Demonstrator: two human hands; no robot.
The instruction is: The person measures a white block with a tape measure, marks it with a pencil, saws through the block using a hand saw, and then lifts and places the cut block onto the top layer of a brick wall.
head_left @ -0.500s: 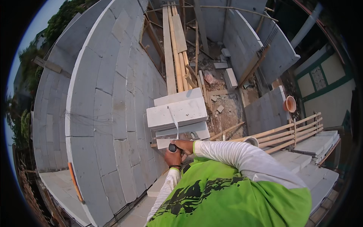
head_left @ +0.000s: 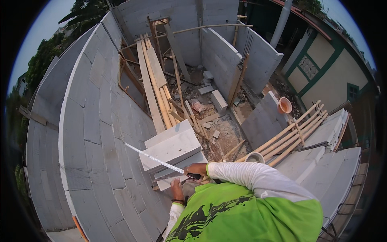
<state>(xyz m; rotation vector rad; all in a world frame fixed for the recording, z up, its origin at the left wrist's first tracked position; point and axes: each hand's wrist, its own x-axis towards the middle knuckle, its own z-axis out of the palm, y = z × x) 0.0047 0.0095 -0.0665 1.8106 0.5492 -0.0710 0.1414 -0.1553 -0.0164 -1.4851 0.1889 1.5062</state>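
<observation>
My right hand (head_left: 196, 169) is wrapped round the black case of a tape measure (head_left: 194, 176). Its white marked blade (head_left: 155, 159) runs out to the upper left, across the stack, with its end near the wall. Below it, my left hand (head_left: 176, 189) is off the tape, fingers loosely extended beside the edge of a low light-grey block (head_left: 164, 184). Over that lies a larger pale block (head_left: 171, 150), part of a short stack in front of me. My right forearm and green shirt hide what is beneath the hands.
A tall grey block wall (head_left: 96, 129) rises on the left. Bamboo poles and a plank (head_left: 150, 88) stretch away beyond the stack. Rubble covers the lower floor (head_left: 219, 139). On the right are a bamboo rail (head_left: 290, 135), an orange bucket (head_left: 284, 105) and more blocks (head_left: 318, 173).
The tape blade has swung from nearly upright to slanting up-left and shows more length. My left hand has left the case and dropped lower; my right hand holds it. The view has shifted right.
</observation>
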